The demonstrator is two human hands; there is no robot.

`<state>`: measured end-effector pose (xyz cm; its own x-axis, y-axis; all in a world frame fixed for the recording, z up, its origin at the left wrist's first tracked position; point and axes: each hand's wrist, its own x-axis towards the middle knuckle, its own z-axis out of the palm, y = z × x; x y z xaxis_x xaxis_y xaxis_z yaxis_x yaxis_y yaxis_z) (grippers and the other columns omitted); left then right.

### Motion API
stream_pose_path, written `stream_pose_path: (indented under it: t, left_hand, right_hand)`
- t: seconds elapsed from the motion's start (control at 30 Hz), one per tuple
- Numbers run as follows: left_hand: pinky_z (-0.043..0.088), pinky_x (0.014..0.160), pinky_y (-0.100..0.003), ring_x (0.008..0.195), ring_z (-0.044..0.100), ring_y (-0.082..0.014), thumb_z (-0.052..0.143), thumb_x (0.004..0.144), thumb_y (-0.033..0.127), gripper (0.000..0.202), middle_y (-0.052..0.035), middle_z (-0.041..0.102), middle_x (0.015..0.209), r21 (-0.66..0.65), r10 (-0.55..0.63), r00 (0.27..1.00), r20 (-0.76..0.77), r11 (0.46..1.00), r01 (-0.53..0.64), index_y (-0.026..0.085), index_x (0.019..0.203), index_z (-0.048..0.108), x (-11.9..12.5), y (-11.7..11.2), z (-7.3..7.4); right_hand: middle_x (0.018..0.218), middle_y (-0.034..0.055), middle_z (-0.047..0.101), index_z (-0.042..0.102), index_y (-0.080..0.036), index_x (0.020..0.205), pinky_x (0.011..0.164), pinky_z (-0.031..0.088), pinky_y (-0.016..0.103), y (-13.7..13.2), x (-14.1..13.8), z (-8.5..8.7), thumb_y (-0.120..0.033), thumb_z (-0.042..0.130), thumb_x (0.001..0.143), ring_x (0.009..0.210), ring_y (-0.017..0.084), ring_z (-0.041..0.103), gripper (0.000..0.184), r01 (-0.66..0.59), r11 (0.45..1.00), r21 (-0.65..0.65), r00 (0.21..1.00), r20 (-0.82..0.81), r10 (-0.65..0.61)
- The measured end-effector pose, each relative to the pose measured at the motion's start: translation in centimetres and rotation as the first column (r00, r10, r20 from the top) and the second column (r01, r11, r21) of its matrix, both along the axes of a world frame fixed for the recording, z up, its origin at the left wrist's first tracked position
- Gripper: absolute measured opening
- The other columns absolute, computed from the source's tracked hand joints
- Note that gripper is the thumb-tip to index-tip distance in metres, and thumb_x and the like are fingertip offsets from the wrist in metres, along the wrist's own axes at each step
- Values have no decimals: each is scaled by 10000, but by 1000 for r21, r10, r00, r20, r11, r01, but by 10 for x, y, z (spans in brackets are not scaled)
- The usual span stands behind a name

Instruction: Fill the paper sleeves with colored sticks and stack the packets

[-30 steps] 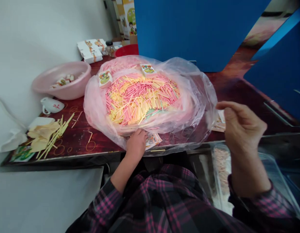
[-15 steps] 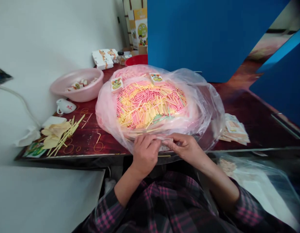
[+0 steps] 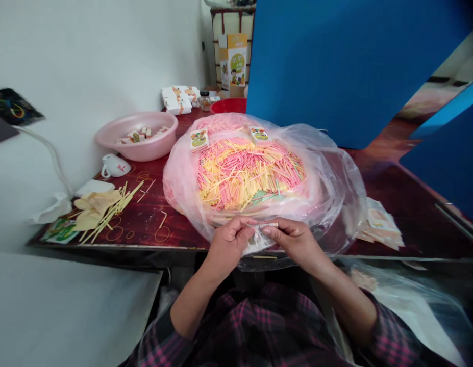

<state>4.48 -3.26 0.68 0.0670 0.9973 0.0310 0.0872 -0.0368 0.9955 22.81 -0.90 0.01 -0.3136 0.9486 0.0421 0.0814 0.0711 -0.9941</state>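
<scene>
Between my hands, at the near edge of a big clear plastic bag [image 3: 335,204], is a small printed packet [image 3: 259,240]. My left hand [image 3: 230,242] pinches its left side, thumb on top. My right hand [image 3: 295,239] grips the right side with thumb and fingers. Part of the packet is hidden by the fingers. Just beyond, the bag holds a heap of thin pink, yellow and green sticks [image 3: 247,176]. Two small printed boxes with striped sides, a left box [image 3: 199,140] and a right box [image 3: 260,136], rest on the heap's far side.
Left stand a pink basin [image 3: 137,148] with small boxes inside, a white mug [image 3: 116,166], and loose yellow sticks [image 3: 114,211] near rubber bands. Flat printed packets [image 3: 381,224] lie to the right. A blue panel [image 3: 316,71] rises behind. A clear plastic-covered container [image 3: 408,311] sits below right.
The view has shifted, so the table appears further right and lower. My left hand has turned so its thumb now presses on the packet, and more of the packet's printed face shows.
</scene>
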Motion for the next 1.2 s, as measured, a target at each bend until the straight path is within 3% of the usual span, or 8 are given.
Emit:
stream_pose_path:
  t: [0.17, 0.3, 0.4, 0.5, 0.6, 0.73, 1.0, 1.2]
  left_hand:
    - [466, 645, -262, 672, 598, -145, 656, 855, 347, 205, 8, 689, 743, 15, -12, 999, -39, 1000, 12, 201, 970, 743, -15, -1, 7]
    - [507, 818, -308, 862, 665, -186, 662, 854, 267, 114, -34, 745, 879, 211, 107, 990, -87, 974, -86, 200, 786, 724, -33, 2, 14]
    - [507, 762, -293, 797, 655, -175, 657, 857, 256, 135, -29, 719, 819, 263, 187, 976, -111, 953, -153, 196, 744, 701, -44, 3, 13]
    - [492, 701, -275, 725, 637, -162, 651, 857, 264, 137, -19, 693, 764, 223, 214, 968, -133, 958, -182, 189, 752, 698, -50, 2, 8]
    - [497, 729, -280, 773, 658, -174, 648, 864, 281, 143, -34, 717, 808, 183, 222, 967, -124, 963, -198, 184, 782, 711, -53, -1, 4]
    - [501, 738, -286, 799, 672, -188, 656, 868, 296, 146, -47, 743, 842, 134, 210, 974, -87, 971, -198, 185, 804, 726, -55, -2, -1]
    - [498, 742, -279, 783, 660, -170, 670, 859, 308, 142, -44, 750, 868, 134, 241, 967, -85, 964, -229, 182, 847, 736, -53, 4, -7]
    - [488, 719, -269, 754, 651, -162, 671, 856, 321, 160, -32, 748, 849, 100, 257, 962, -96, 964, -247, 177, 880, 737, -53, 5, -8]
  right_hand:
    - [493, -31, 458, 552, -186, 547, 486, 363, 233, 11, -18, 10, -618, 601, 909, 494, 99, 441, 566, -37, 952, 302, 981, 192, -23]
    - [653, 8, 643, 691, -191, 729, 571, 440, 243, 47, -30, 28, -499, 524, 997, 607, 126, 573, 441, -208, 858, 470, 947, 317, 56]
    - [1005, 54, 773, 754, -221, 1044, 819, 519, 312, 88, -39, 32, -265, 536, 1001, 893, 177, 682, 227, -308, 709, 635, 897, 442, -5]
    - [1234, 61, 743, 748, -247, 1143, 943, 468, 392, 121, -50, 31, -98, 527, 961, 1094, 228, 648, 324, -578, 505, 641, 709, 701, -78]
    - [1370, 46, 679, 728, -266, 1195, 955, 413, 421, 138, -60, 35, -122, 576, 959, 1203, 270, 583, 316, -776, 363, 516, 509, 852, -122]
    - [1314, 58, 704, 731, -243, 1161, 931, 368, 434, 146, -68, 40, -185, 583, 980, 1169, 284, 569, 241, -863, 239, 445, 412, 894, -176]
    - [1160, 83, 757, 731, -191, 1082, 923, 390, 414, 159, -64, 27, -160, 533, 992, 1025, 247, 588, 219, -867, 195, 458, 445, 889, -111]
    - [1004, 96, 758, 723, -169, 1091, 884, 454, 369, 171, -62, 11, -148, 502, 982, 941, 220, 630, 248, -774, 341, 534, 567, 824, -3]
